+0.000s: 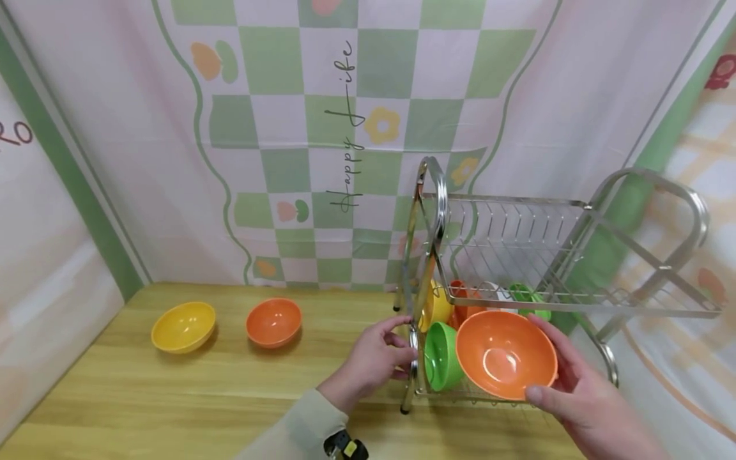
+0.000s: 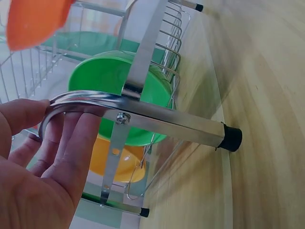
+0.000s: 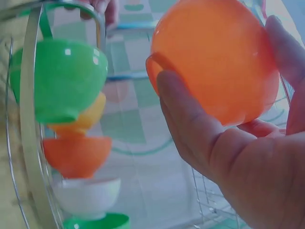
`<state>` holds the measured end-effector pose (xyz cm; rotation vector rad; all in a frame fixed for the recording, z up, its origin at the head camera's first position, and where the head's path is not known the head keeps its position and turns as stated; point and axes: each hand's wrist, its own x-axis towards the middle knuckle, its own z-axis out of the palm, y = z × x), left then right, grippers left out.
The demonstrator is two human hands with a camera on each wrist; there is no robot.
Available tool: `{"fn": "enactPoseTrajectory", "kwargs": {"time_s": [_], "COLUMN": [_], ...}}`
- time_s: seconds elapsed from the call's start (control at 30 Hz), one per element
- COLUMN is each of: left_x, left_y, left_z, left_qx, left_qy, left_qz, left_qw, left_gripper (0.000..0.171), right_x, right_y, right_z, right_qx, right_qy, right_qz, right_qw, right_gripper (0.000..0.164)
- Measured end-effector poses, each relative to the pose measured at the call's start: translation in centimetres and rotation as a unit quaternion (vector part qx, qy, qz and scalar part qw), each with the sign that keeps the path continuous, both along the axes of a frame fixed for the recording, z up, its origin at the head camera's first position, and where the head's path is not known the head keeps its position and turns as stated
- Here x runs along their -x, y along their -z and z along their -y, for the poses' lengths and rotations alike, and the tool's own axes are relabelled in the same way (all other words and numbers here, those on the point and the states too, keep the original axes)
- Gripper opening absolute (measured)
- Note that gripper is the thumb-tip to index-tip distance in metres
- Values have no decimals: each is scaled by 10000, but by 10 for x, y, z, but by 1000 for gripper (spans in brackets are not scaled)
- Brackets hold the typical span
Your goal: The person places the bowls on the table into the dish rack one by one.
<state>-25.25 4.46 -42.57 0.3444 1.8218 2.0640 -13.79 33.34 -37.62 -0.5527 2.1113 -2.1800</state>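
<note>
My right hand (image 1: 598, 402) holds an orange bowl (image 1: 506, 358) in front of the lower tier of a metal dish rack (image 1: 439, 198). The thumb lies at its rim and the fingers are around its outside, its inside turned toward me. My left hand (image 1: 376, 358) grips the rack's near left frame; the left wrist view shows thumb and fingers around the bent metal tube (image 2: 90, 99). Beside the orange bowl, a green bowl (image 1: 441, 358) stands on edge in the lower tier. Behind it, the right wrist view shows a yellow bowl (image 3: 88, 117), an orange-red bowl (image 3: 76, 155) and a white bowl (image 3: 88, 195).
On the wooden table (image 1: 190, 396) to the left sit a yellow bowl (image 1: 184, 327) and a smaller orange bowl (image 1: 274, 322), both upright. The rack's upper wire tier (image 1: 517, 249) overhangs the lower one. A checked curtain (image 1: 385, 64) hangs behind.
</note>
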Motion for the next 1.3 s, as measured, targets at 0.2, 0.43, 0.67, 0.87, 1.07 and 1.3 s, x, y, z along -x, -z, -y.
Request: {"fn": "enactPoseTrajectory", "kwargs": {"time_s": [0.2, 0.43, 0.67, 0.87, 1.07, 1.3], "left_x": [1, 1, -1, -1, -1, -2], "left_y": [-2, -3, -5, -6, -7, -7], "left_z": [-1, -3, -3, -3, -3, -3], "left_qx": [212, 241, 160, 219, 336, 305], "left_qy": [-60, -105, -145, -135, -177, -169], "left_qz": [104, 178, 203, 194, 135, 166], "left_qw": [9997, 9995, 9996, 9995, 9992, 9993], "left_gripper": [66, 64, 64, 65, 64, 64], "right_x": [-1, 1, 10, 15, 21, 25], "right_y": [-8, -19, -12, 5, 14, 20], "right_z": [-9, -10, -6, -2, 3, 6], "right_qx": [-1188, -3223, -4368, -4766, -5222, -5501], "right_qy": [1179, 2155, 2652, 2567, 2365, 2345], "right_qz": [-54, 347, -214, -702, -731, -754], "right_qw": [9859, 9211, 8593, 8379, 8161, 7979], "right_gripper": [90, 104, 116, 114, 117, 117]}}
